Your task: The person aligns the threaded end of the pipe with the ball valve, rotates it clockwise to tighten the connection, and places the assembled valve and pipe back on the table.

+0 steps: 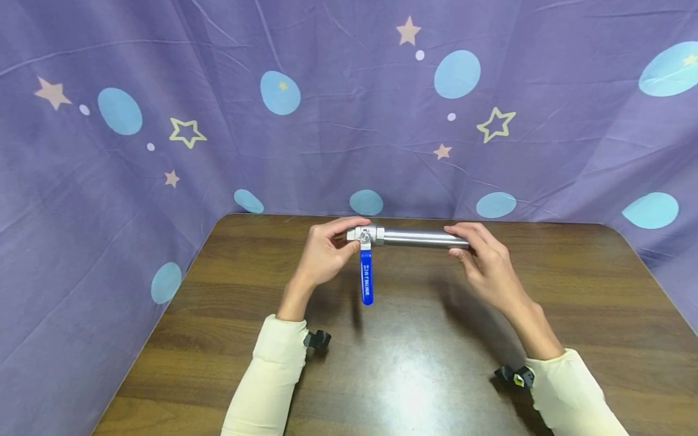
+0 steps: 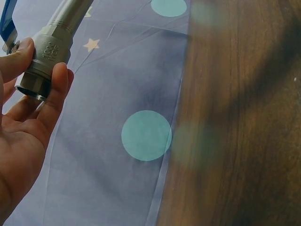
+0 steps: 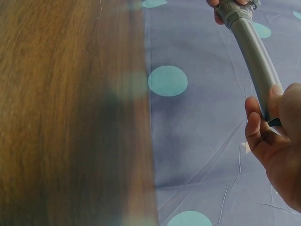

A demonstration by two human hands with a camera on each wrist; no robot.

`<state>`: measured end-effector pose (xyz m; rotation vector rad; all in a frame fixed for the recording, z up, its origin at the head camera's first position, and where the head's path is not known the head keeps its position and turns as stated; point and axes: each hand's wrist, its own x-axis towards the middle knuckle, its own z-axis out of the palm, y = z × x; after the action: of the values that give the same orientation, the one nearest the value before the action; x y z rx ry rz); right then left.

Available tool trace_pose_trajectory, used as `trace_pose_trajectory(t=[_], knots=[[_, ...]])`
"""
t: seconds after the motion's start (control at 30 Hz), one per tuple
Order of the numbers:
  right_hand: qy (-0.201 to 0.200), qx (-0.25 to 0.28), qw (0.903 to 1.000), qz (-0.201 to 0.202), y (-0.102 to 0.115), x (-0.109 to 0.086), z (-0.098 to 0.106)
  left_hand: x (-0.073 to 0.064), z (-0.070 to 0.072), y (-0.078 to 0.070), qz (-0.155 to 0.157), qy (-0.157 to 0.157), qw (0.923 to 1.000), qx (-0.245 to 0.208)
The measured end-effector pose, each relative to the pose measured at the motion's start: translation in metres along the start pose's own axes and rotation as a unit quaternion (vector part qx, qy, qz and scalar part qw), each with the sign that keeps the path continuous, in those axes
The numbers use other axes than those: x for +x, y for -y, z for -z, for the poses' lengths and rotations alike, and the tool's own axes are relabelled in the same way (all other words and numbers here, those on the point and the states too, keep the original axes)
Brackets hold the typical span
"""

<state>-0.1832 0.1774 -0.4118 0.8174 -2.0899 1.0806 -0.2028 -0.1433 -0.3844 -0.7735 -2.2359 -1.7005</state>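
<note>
A steel ball valve with a blue lever handle is joined to a smooth steel pipe. Both are held level above the table, and the lever points toward me. My left hand pinches the valve's left end between thumb and fingers; in the left wrist view the valve body shows its open threaded end. At the pipe's far right end, my right hand grips it with thumb below and fingers above. The right wrist view shows the pipe running up to the valve.
Below lies a brown wood-grain table with a bright light reflection near its front. A purple curtain with stars and blue ovals hangs behind it and along the left side. Black camera mounts sit at both wrists.
</note>
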Motion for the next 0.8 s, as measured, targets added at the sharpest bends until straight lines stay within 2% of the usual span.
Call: trace_pose_trajectory(t=[0.63,0.8], knots=[[0.021,-0.027,0.9993,-0.012,0.0016,-0.0002,0.0002,-0.0005,0.0003,0.0014,0.0,0.002,1.0,-0.008],[0.025,0.002,0.9992,-0.031,0.0023,-0.001,0.0001,-0.0001,0.0001,0.0011,-0.002,0.001,0.9999,-0.01]])
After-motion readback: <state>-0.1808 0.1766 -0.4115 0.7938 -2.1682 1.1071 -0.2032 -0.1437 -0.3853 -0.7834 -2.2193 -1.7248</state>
